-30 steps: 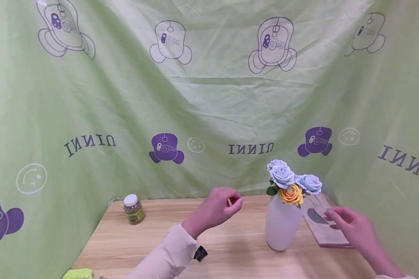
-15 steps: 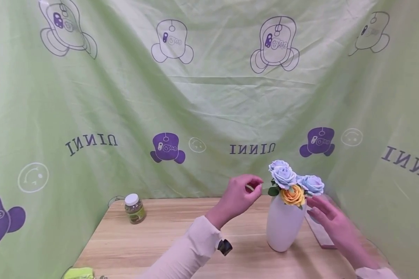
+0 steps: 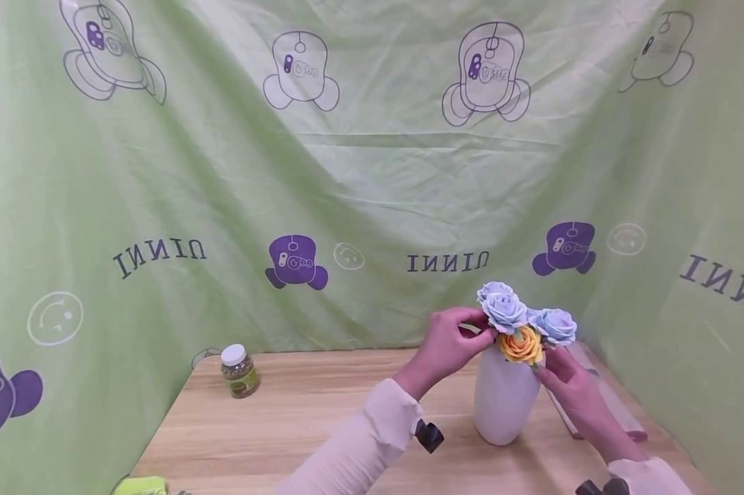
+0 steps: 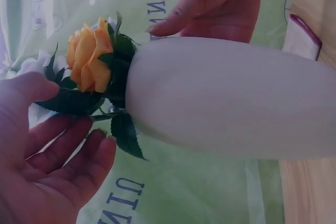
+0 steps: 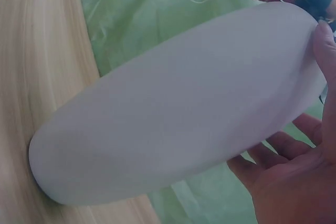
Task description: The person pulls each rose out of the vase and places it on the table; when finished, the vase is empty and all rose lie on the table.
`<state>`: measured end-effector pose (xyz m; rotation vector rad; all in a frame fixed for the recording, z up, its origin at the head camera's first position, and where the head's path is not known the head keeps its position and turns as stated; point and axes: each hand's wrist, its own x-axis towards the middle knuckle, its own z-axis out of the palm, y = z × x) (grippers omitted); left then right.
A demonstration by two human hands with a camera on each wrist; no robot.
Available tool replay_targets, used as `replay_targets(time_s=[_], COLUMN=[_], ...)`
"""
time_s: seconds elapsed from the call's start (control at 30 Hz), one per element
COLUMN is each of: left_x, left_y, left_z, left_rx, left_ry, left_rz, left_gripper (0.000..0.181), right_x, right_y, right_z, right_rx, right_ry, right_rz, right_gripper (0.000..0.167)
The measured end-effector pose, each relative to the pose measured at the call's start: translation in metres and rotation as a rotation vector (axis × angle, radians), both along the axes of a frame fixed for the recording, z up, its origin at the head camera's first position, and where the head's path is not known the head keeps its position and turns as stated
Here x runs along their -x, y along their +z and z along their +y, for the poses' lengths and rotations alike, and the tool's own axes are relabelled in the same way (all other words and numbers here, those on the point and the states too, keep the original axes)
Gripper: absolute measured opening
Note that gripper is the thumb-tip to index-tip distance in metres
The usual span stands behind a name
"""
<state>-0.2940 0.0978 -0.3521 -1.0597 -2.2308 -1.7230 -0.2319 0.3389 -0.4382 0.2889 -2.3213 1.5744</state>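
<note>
A tall white vase (image 3: pixel 507 399) stands upright on the table, holding light blue roses (image 3: pixel 503 313) and one orange rose (image 3: pixel 522 345). My left hand (image 3: pixel 455 344) is at the left of the blooms. Its thumb lies against a dark green leaf (image 4: pixel 73 102) in the left wrist view, with the fingers spread loosely below. At the vase's upper right is my right hand (image 3: pixel 573 388). In the right wrist view its thumb (image 5: pixel 325 38) reaches the rim, and its fingers (image 5: pixel 283 148) lie along the vase's far side, partly hidden.
A white-lidded jar (image 3: pixel 240 371) stands at the back left of the wooden table (image 3: pixel 273 426). Behind the right hand lies a flat pale item with a pink edge (image 3: pixel 619 412). A lime-green item (image 3: pixel 139 486) shows at the front left. Green printed cloth (image 3: pixel 372 185) hangs around.
My left hand has moved right to the flowers. My right hand has come leftward, from over the flat pale item to the vase's rim. Vase and roses stay in place.
</note>
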Motion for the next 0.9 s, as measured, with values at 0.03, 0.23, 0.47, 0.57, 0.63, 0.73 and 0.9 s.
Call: replay_targets(time_s=[0.03, 0.23, 0.47, 0.57, 0.63, 0.73, 0.9], left_x=[0.001, 0.005, 0.003, 0.003, 0.003, 0.004, 0.007], left_y=[0.000, -0.001, -0.002, -0.003, -0.003, -0.004, -0.003], left_z=[0.001, 0.005, 0.010, 0.012, 0.013, 0.016, 0.022], left_rx=[-0.003, -0.073, -0.108, -0.116, -0.114, -0.101, -0.083], left_ry=[-0.003, -0.039, -0.034, -0.020, -0.009, 0.008, 0.029], left_rz=[-0.012, -0.101, -0.156, -0.171, -0.180, -0.189, -0.219], left_gripper=[0.023, 0.024, 0.029, 0.030, 0.029, 0.028, 0.029], right_x=[0.001, 0.006, 0.005, 0.005, 0.005, 0.005, 0.005], right_y=[0.000, -0.001, -0.006, -0.007, -0.007, -0.008, -0.008], right_z=[-0.001, -0.003, -0.001, -0.001, -0.002, -0.002, -0.003], right_rx=[0.008, 0.076, 0.088, 0.095, 0.105, 0.128, 0.127], right_ry=[0.002, 0.026, 0.027, 0.027, 0.032, 0.046, 0.047], right_rz=[0.007, 0.000, 0.003, 0.002, 0.006, 0.021, 0.056], right_gripper=[0.054, 0.056, 0.057, 0.058, 0.059, 0.057, 0.043])
